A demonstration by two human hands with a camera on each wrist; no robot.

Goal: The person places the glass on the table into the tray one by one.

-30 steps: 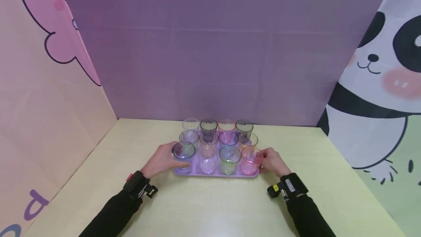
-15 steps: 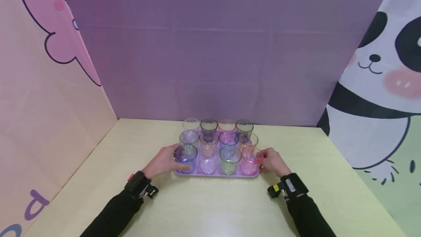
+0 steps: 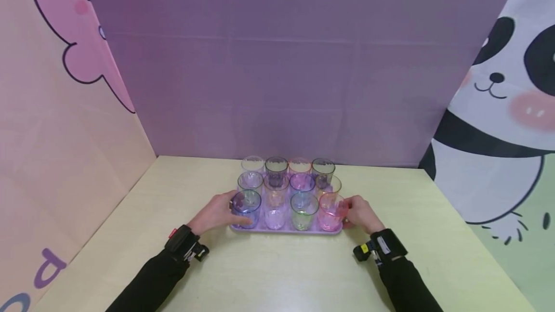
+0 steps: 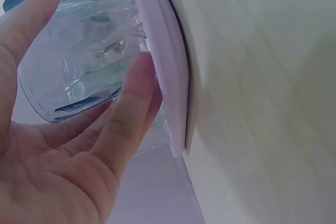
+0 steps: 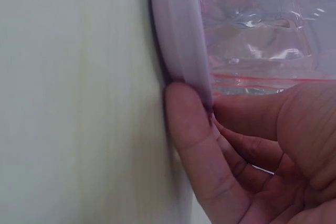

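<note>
At the front left corner of a purple tray [image 3: 284, 231] stands a blue-tinted drinking glass [image 3: 246, 210]. My left hand [image 3: 218, 214] is curled round its outer side. In the left wrist view, a fingertip lies low by the glass, right at the tray's rim [image 4: 167, 61]. On the other side, my right hand [image 3: 361, 214] is beside a pink glass [image 3: 331, 215] at the front right corner. The right wrist view has finger and thumb pinching the tray's edge [image 5: 184, 30]. A green-tinted glass [image 3: 304, 213] and a pale clear one [image 3: 274, 215] fill the front row between them.
Behind the front row, several more tinted glasses stand in two rows on the tray, among them a dark grey glass [image 3: 276, 167]. The tray rests on a pale wooden table [image 3: 277, 268]. A purple backdrop [image 3: 286, 71] rises at the table's far edge, with printed side panels.
My left hand has brought the blue glass slightly right and down to the tray's front left corner. The right hand keeps its place at the tray's right edge.
</note>
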